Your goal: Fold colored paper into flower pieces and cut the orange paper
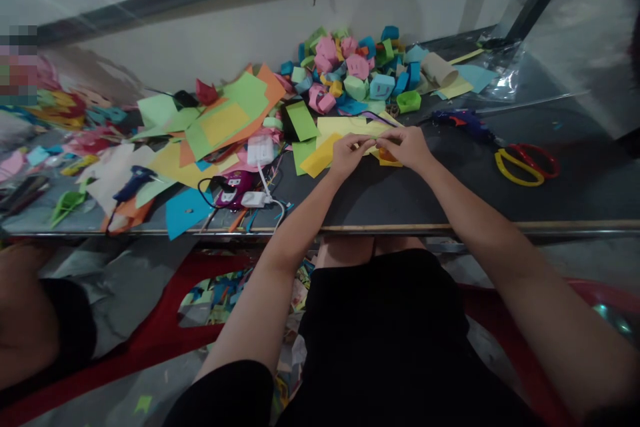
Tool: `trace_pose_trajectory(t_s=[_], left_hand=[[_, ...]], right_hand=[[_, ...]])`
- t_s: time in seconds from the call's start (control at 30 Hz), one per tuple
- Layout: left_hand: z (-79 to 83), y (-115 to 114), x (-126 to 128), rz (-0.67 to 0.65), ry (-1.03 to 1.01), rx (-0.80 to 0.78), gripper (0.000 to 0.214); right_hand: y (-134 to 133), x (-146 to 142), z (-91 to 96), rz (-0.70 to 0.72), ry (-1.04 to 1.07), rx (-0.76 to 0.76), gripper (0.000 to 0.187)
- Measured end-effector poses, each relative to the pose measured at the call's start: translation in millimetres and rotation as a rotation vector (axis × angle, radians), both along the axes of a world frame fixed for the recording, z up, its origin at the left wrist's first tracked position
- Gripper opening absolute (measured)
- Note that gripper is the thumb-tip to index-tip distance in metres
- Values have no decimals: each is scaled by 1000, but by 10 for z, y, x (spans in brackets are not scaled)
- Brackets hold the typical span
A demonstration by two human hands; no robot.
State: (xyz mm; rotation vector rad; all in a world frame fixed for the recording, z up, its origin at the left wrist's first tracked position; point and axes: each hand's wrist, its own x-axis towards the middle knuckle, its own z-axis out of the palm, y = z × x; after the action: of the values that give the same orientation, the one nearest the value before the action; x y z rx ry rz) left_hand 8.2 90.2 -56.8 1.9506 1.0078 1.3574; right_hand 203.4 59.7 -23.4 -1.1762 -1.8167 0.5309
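Observation:
My left hand (351,152) and my right hand (409,148) meet over the dark table, fingertips pinched together. Between them shows a sliver of a small yellow-green piece (375,137), mostly hidden by the fingers; it looks like paper. Pale yellow sheets (343,125) lie just behind the hands, and a brighter yellow strip (320,156) is beside the left one. Under the right hand sits an orange-yellow paper piece (389,157), partly covered.
Folded paper shapes (357,67) are heaped at the back. Scissors (527,164) and a blue glue gun (465,125) lie to the right. Coloured sheets (230,120), a purple power strip (235,188) with cables and another glue gun (134,183) are left. A person's knee (30,320) shows at lower left.

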Motion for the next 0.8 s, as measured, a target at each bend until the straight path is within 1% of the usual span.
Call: trace_pose_trajectory(t_s=[0.07, 0.13, 0.17, 0.27, 0.43, 0.53, 0.63, 0.8], left_hand=[[18, -14, -17, 19, 17, 30, 32], [22, -16, -25, 46, 13, 36, 34], [17, -12, -24, 57, 3, 28, 35], [-21, 11, 3, 70, -44, -14, 38], [-87, 27, 67, 66, -40, 8, 38], [-76, 0, 79, 44, -4, 11, 36], [-24, -48, 75, 44, 49, 14, 32], [64, -122, 76, 74, 100, 19, 23]], right_hand=[[-14, -6, -5, 19, -11, -6, 27], [-27, -18, -10, 15, -22, 28, 23], [-32, -26, -12, 2, -27, 61, 24], [-41, -63, -26, -57, -34, 179, 34], [-19, -124, -86, -169, -67, 349, 23], [5, -125, -121, -215, -112, 384, 26], [15, -109, -136, -244, -163, 394, 29], [-14, -105, -137, -376, -318, 417, 35]])
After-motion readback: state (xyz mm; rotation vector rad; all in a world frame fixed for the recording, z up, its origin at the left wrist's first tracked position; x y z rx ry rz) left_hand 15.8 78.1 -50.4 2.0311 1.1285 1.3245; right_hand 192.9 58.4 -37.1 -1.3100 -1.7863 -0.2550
